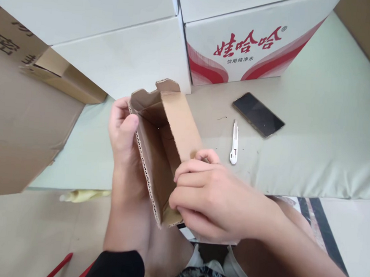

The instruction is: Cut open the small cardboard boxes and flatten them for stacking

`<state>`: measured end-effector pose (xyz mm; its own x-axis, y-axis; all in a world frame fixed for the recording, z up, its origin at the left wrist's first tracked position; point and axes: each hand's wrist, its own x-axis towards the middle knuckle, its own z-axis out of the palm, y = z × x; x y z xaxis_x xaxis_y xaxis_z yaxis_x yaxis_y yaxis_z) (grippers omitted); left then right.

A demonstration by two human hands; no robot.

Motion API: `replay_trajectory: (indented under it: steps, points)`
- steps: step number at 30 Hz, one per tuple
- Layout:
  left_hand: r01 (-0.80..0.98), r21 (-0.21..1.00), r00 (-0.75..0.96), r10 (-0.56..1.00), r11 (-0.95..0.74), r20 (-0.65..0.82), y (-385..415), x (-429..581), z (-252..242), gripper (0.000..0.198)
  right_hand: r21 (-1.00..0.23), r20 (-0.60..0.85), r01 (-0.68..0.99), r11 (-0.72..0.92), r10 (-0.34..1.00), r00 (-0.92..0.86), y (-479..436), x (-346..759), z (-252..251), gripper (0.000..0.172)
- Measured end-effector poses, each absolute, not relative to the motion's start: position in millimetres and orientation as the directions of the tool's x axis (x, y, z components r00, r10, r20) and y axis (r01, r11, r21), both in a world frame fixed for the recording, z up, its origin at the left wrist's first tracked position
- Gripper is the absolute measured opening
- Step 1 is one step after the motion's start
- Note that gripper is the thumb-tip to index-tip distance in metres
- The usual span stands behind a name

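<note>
A small brown corrugated cardboard piece (164, 145), folded into a box-like shape with raised walls, is held between both hands in the middle of the view. My left hand (122, 151) grips its left wall, thumb pressed on the corrugated edge. My right hand (206, 195) is curled around its near right corner, fingers closed on the cardboard. A white utility knife (234, 143) lies on the pale green mat just right of the hands, and a dark phone (258, 114) lies beyond it.
A white carton with red print (248, 46) and another plain white carton (115, 45) stand at the back. Flat brown cardboard (17, 135) lies at the left. The pale green mat (324, 135) extends right. A red strip (58, 267) shows at the bottom left.
</note>
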<state>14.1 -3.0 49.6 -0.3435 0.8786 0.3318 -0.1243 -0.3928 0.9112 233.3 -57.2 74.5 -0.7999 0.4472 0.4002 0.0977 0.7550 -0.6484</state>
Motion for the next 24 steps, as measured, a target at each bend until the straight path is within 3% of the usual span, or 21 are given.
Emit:
replay_trajectory:
  steps: [4, 8, 14, 18, 21, 24]
  points:
    - [-0.213, 0.878, -0.396, 0.859, -0.429, 0.324, -1, 12, 53, 0.029, -0.643, 0.440, 0.110, 0.758, 0.482, -0.758, -57, 234, 70, 0.024]
    - [-0.156, 0.872, -0.515, 0.792, -0.464, 0.329, -1, 17, 54, 0.022, -0.603, 0.508, 0.160, 0.782, 0.531, -0.679, -56, 236, 69, 0.021]
    - [-0.115, 0.882, -0.529, 0.780, -0.456, 0.334, 0, 10, 42, 0.016, -0.482, 0.615, 0.439, 0.758, 0.650, -0.447, -53, 230, 64, 0.019]
    - [-0.018, 0.919, -0.508, 0.795, -0.394, 0.331, 0, 4, 38, 0.006, -0.474, 0.680, 0.552, 0.686, 0.683, -0.266, -50, 225, 57, 0.019]
    - [0.079, 0.942, -0.503, 0.803, -0.326, 0.320, -1, 4, 40, 0.005, -0.481, 0.660, 0.523, 0.703, 0.684, -0.312, -48, 229, 56, 0.017]
    - [0.149, 0.946, -0.511, 0.797, -0.289, 0.324, -2, 3, 42, 0.009, -0.539, 0.561, 0.387, 0.748, 0.661, -0.498, -48, 238, 60, 0.010]
